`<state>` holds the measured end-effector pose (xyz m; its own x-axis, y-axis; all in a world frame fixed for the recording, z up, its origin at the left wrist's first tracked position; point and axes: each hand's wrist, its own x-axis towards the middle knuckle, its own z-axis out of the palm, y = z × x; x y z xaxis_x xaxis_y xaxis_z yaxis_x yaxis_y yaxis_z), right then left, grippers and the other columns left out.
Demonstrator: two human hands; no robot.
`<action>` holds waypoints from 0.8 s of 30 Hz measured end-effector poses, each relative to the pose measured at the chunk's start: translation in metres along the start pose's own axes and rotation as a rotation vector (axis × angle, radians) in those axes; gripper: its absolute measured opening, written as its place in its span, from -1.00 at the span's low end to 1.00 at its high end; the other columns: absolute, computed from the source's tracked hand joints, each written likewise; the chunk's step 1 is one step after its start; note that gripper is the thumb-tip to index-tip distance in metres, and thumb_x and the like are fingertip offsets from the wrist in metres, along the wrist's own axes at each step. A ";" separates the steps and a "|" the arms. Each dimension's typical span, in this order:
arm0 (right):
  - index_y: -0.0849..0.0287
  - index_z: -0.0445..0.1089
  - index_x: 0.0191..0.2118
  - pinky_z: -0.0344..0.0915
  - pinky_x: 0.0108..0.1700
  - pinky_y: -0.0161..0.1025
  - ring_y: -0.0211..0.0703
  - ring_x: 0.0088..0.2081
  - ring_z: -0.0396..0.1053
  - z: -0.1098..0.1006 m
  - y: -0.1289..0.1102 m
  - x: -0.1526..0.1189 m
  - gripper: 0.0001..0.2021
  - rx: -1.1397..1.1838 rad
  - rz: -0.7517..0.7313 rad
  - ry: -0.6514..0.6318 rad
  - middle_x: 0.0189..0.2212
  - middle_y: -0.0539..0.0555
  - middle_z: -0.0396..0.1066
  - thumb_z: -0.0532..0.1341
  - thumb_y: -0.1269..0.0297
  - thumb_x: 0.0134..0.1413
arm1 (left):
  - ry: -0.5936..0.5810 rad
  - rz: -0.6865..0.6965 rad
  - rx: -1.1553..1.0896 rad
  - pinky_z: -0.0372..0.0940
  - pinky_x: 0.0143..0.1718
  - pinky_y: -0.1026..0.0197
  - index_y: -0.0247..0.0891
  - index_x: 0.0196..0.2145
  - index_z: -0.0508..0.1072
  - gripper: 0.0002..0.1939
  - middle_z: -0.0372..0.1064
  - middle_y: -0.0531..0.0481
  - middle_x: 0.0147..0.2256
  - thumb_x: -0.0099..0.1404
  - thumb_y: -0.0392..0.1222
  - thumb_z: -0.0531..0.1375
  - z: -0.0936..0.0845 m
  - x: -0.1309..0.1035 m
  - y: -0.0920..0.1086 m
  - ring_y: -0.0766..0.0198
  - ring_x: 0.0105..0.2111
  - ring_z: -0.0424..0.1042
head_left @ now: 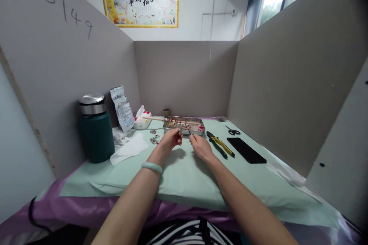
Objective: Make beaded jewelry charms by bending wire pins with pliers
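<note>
Over the front of the table, my left hand [171, 140] is pinched around a small silvery ornament [180, 133], whose details are too small to make out. My right hand [200, 146] grips slim metal tweezers [190, 132], their tip pointing up and away, a short gap from the left hand. Just beyond both hands lies a metal tray [184, 133] with red and gold-coloured beads and bits in it. Several small silver ornaments with red centres [154, 138] rest on the cloth left of my left hand.
Right of my right hand lie yellow-green handled pliers [221, 145], black scissors [233, 131] and a black phone [246, 150]. On the left stand a green thermos [97, 134], a foil pouch [123, 109], a tissue pack [142, 119] and white paper [129, 150]. Grey partitions [186, 76] enclose the table.
</note>
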<state>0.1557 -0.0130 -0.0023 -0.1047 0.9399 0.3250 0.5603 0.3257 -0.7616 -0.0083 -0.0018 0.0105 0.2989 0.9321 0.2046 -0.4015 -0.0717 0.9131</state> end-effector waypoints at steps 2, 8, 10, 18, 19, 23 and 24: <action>0.18 0.30 -0.44 0.14 -0.27 -0.25 -0.15 -0.32 0.29 0.000 0.002 0.001 -0.69 -0.204 -0.091 0.065 -0.40 0.11 0.37 -0.03 0.14 0.20 | -0.010 -0.033 -0.012 0.14 -0.57 0.28 -0.30 -0.51 0.25 -0.72 0.24 0.06 -0.54 0.19 -0.05 0.17 0.000 0.000 0.000 0.45 -0.67 0.14; 0.16 0.39 -0.28 0.11 -0.19 -0.24 -0.11 -0.21 0.28 0.002 -0.001 -0.004 -0.70 -0.321 -0.261 0.067 -0.31 0.11 0.41 -0.01 0.13 0.21 | 0.041 -0.087 0.033 -0.01 -0.64 0.33 -0.28 -0.52 0.21 -0.67 0.15 0.12 -0.59 0.16 0.01 0.18 -0.001 0.001 -0.001 0.50 -0.70 0.02; 0.15 0.39 -0.28 0.10 -0.20 -0.24 -0.10 -0.20 0.29 0.003 -0.002 -0.006 -0.71 -0.354 -0.275 0.060 -0.30 0.11 0.42 -0.01 0.13 0.22 | 0.069 -0.091 0.057 -0.08 -0.65 0.34 -0.27 -0.53 0.18 -0.64 0.10 0.14 -0.60 0.15 0.04 0.19 -0.001 0.002 -0.001 0.51 -0.71 -0.03; 0.13 0.39 -0.30 0.09 -0.25 -0.26 -0.10 -0.19 0.32 0.001 -0.007 -0.011 -0.71 -0.439 -0.248 0.037 -0.28 0.11 0.45 -0.01 0.12 0.23 | 0.132 -0.040 0.182 -0.14 -0.66 0.34 -0.25 -0.55 0.15 -0.64 0.03 0.17 -0.63 0.16 0.04 0.17 -0.002 0.003 -0.001 0.52 -0.71 -0.10; 0.13 0.39 -0.29 0.09 -0.25 -0.27 -0.10 -0.19 0.33 0.001 -0.007 -0.011 -0.70 -0.449 -0.243 0.034 -0.28 0.11 0.45 -0.01 0.11 0.24 | 0.136 -0.032 0.200 -0.14 -0.66 0.34 -0.25 -0.55 0.15 -0.64 0.03 0.16 -0.63 0.16 0.04 0.17 -0.001 0.003 -0.001 0.52 -0.71 -0.10; 0.12 0.40 -0.27 0.09 -0.26 -0.27 -0.10 -0.19 0.35 0.002 -0.007 -0.011 -0.69 -0.482 -0.230 0.027 -0.28 0.11 0.46 -0.03 0.10 0.25 | 0.152 -0.005 0.252 -0.12 -0.67 0.34 -0.25 -0.52 0.17 -0.66 0.06 0.16 -0.61 0.16 0.03 0.17 0.000 0.003 -0.001 0.52 -0.71 -0.08; 0.13 0.40 -0.27 0.09 -0.26 -0.27 -0.11 -0.20 0.35 0.002 -0.006 -0.011 -0.68 -0.485 -0.229 0.026 -0.28 0.11 0.47 -0.03 0.10 0.25 | 0.155 0.000 0.261 -0.11 -0.67 0.34 -0.25 -0.52 0.17 -0.68 0.06 0.15 -0.61 0.16 0.02 0.17 0.001 0.002 -0.001 0.51 -0.71 -0.08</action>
<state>0.1515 -0.0251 -0.0024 -0.2515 0.8457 0.4708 0.8416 0.4312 -0.3251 -0.0065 0.0001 0.0106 0.1557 0.9737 0.1665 -0.1593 -0.1416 0.9770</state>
